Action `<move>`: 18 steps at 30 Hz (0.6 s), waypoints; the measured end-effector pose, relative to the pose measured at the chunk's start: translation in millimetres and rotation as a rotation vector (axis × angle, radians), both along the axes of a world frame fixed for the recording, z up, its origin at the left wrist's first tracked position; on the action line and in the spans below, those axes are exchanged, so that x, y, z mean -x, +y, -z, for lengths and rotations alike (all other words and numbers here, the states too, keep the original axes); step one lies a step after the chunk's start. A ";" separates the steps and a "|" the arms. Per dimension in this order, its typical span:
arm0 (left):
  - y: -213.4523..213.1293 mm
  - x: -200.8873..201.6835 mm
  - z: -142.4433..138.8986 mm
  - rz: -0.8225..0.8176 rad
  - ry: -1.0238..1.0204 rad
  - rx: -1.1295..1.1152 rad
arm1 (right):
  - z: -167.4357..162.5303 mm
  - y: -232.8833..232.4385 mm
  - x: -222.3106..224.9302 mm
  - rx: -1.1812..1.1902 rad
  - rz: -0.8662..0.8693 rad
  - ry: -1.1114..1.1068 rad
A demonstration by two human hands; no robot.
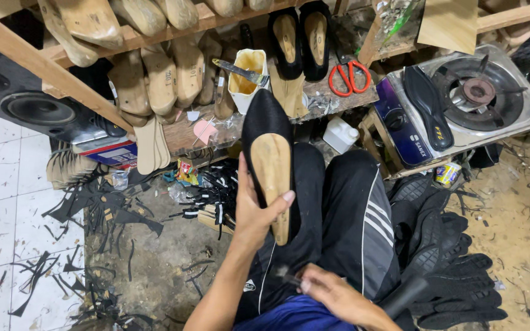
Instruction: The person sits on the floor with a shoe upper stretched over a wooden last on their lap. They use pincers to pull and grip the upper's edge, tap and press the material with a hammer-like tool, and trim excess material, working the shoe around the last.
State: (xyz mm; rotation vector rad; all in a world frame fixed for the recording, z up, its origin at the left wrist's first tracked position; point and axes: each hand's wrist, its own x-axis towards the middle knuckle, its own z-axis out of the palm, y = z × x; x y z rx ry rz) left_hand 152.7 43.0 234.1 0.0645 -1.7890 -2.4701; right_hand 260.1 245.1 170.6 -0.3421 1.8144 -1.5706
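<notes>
My left hand (pixel 254 211) grips a black pointed shoe upper stretched over a wooden last (pixel 271 159), sole side up, its toe pointing away from me. The hand wraps the heel end, thumb across the pale wooden bottom. My right hand (pixel 332 294) is low near my lap, closed on a small dark tool (pixel 284 276) whose shape is blurred. I sit with black striped trousers (pixel 354 220) under the shoe.
A low wooden shelf (pixel 314 98) holds two black shoes on lasts (pixel 302 37), red scissors (pixel 349 76), a white glue pot with a brush (pixel 248 70) and several wooden lasts (pixel 161 76). A gas stove (pixel 480 98) with a black sole (pixel 427 104) stands right. Black scraps litter the floor (pixel 111 245).
</notes>
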 end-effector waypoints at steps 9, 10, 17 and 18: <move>4.3 -16.1 20.2 0.048 -0.265 -0.052 | -5.3 63.5 171.3 0.210 0.839 -0.199; 7.6 -17.8 25.1 0.061 -0.315 -0.060 | 1.0 69.8 205.1 0.160 0.802 -0.105; 24.1 -14.4 49.9 0.153 -0.468 0.035 | 55.3 63.0 408.5 -0.736 0.619 0.785; 24.2 -10.2 52.4 0.149 -0.478 0.049 | 61.5 59.1 427.4 -0.754 0.642 0.784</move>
